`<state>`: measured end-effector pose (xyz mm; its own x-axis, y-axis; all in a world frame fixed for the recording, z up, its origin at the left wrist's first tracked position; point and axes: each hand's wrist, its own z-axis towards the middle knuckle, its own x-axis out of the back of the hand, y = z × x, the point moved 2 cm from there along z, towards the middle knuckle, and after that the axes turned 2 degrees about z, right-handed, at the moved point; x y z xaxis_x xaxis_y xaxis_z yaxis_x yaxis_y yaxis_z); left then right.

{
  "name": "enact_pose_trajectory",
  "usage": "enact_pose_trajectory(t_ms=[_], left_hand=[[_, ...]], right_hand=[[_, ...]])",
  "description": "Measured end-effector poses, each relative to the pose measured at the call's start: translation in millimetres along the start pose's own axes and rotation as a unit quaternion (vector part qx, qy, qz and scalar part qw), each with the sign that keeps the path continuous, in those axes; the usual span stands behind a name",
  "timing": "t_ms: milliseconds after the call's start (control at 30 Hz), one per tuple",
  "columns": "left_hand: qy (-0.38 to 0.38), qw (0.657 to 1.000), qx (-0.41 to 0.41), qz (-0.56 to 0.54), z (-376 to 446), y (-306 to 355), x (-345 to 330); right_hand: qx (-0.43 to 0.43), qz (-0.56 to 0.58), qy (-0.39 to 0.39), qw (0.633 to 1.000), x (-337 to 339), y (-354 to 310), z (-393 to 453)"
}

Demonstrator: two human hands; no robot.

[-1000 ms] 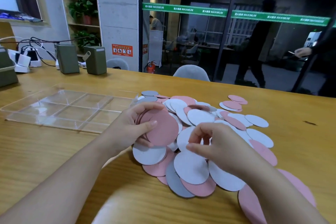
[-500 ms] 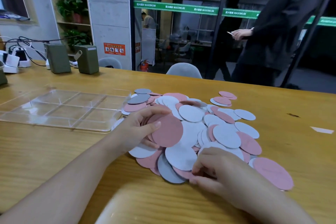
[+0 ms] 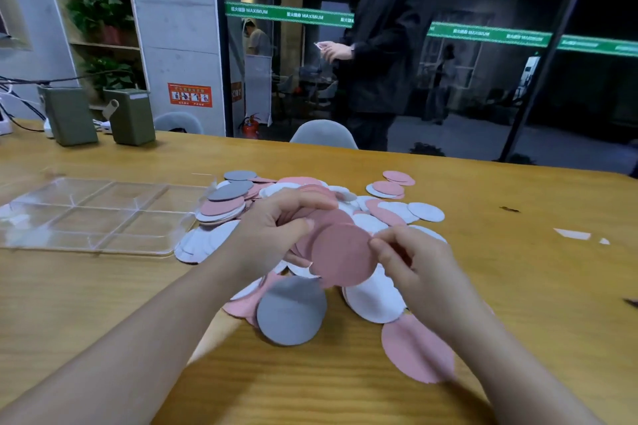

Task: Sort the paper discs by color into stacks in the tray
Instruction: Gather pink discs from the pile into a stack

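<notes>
A loose pile of pink, white and grey paper discs (image 3: 390, 214) covers the middle of the wooden table. My left hand (image 3: 272, 228) holds a small stack of pink discs (image 3: 317, 221) above the pile. My right hand (image 3: 411, 259) pinches the right edge of one pink disc (image 3: 341, 259), which overlaps the front of that stack. A large grey disc (image 3: 291, 310) and a white disc (image 3: 374, 302) lie just below my hands. The clear plastic tray (image 3: 103, 248) with several compartments sits to the left, with no discs in it.
Two olive green boxes (image 3: 100, 115) with cables stand at the table's back left. A person in dark clothes (image 3: 379, 45) stands beyond the far edge, behind grey chairs (image 3: 322, 134). Small paper scraps (image 3: 574, 235) lie at the right. A pink disc (image 3: 416, 348) rests under my right forearm.
My right hand has lifted a pink disc from the near side of the pile and brought it up against the pink stack in my left hand. The view has shifted slightly.
</notes>
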<state>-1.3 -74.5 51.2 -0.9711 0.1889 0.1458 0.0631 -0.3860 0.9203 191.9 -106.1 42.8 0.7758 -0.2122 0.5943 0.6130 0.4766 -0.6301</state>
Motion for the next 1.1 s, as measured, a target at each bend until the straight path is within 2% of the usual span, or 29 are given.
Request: enact_pose_trajectory(t_ms=[100, 233, 333, 400, 467, 567, 700, 867, 967, 1100], left_hand=[[0.003, 1.000, -0.021, 0.006, 9, 8, -14], [0.030, 0.998, -0.055, 0.021, 24, 13, -28], [0.042, 0.994, -0.080, 0.054, 31, 13, -33], [0.060, 0.989, -0.099, 0.088, 33, 9, -32], [0.089, 0.990, -0.079, 0.072, 34, 2, -28], [0.105, 0.993, -0.042, 0.035, 32, -5, -21], [0.067, 0.997, -0.026, -0.016, 29, -4, -21], [0.005, 0.995, 0.016, -0.094, 23, -4, -40], [-0.026, 0.996, 0.009, -0.083, 19, -7, -48], [-0.050, 0.998, 0.004, -0.049, 13, -14, -55]], right_hand=[[-0.061, 0.027, 0.038, 0.997, 6, 7, 8], [-0.074, 0.050, 0.084, 0.992, 15, 8, 15], [-0.092, 0.069, 0.090, 0.989, 21, 16, 21], [-0.106, 0.039, 0.082, 0.990, 22, 25, 26], [-0.112, 0.027, 0.087, 0.990, 22, 32, 28], [-0.116, 0.083, 0.099, 0.985, 17, 36, 25], [-0.089, 0.110, 0.091, 0.986, 9, 28, 25], [-0.067, 0.097, 0.121, 0.986, 10, 22, 24], [-0.071, 0.102, 0.102, 0.987, 15, 23, 19], [-0.092, 0.079, 0.040, 0.992, 26, 31, 9]])
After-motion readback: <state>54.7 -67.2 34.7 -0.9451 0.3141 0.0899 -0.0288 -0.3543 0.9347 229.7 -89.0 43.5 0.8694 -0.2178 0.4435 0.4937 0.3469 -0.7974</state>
